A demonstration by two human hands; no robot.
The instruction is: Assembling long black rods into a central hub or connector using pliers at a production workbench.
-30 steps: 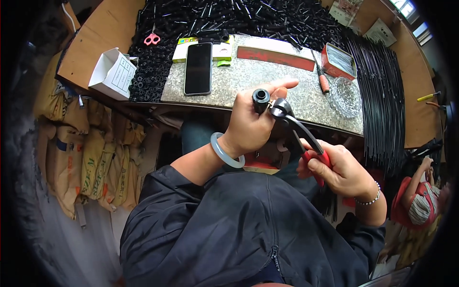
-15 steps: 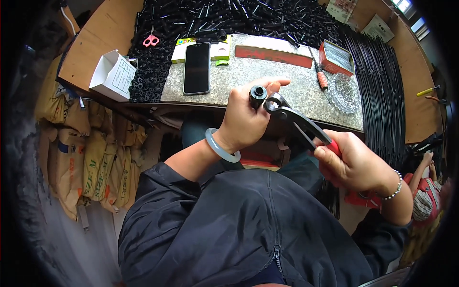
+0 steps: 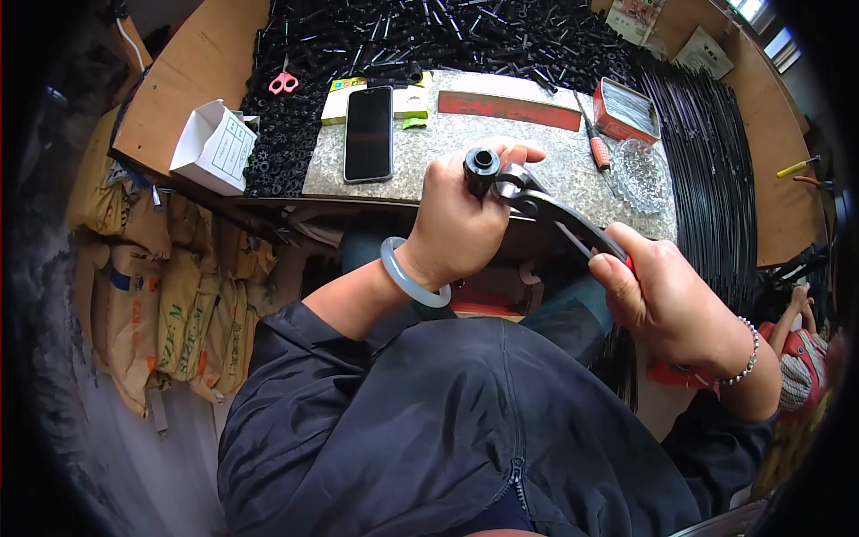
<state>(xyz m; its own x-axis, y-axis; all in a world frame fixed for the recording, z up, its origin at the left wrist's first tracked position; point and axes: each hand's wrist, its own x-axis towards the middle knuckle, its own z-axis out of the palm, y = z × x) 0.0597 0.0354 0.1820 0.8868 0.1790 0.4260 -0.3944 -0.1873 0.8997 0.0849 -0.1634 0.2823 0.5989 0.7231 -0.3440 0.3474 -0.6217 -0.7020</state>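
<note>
My left hand (image 3: pixel 458 224) is closed around a short black tube (image 3: pixel 480 172), whose round open end faces up. A pale bangle circles that wrist. In my right hand (image 3: pixel 667 300) is a pair of pliers (image 3: pixel 564 215) with dark metal jaws and red handle grips, mostly covered by my fingers. The plier head lies right beside the tube, close to my left fingers. Whether the jaws bite on something there I cannot make out. Both hands are just in front of the table's near edge.
On the speckled tabletop (image 3: pixel 412 183) lie a phone (image 3: pixel 369 134), a red-and-white bar (image 3: pixel 508 109), a screwdriver (image 3: pixel 599 152), a red box (image 3: pixel 625 112) and a glass dish (image 3: pixel 642 179). Black parts (image 3: pixel 403 31) pile behind; black rods (image 3: pixel 711 161) lie right. Another person's arm (image 3: pixel 787 318) shows far right.
My right hand has shifted slightly up and its grip now covers more of the red handles. My left hand still holds the tube in nearly the same place.
</note>
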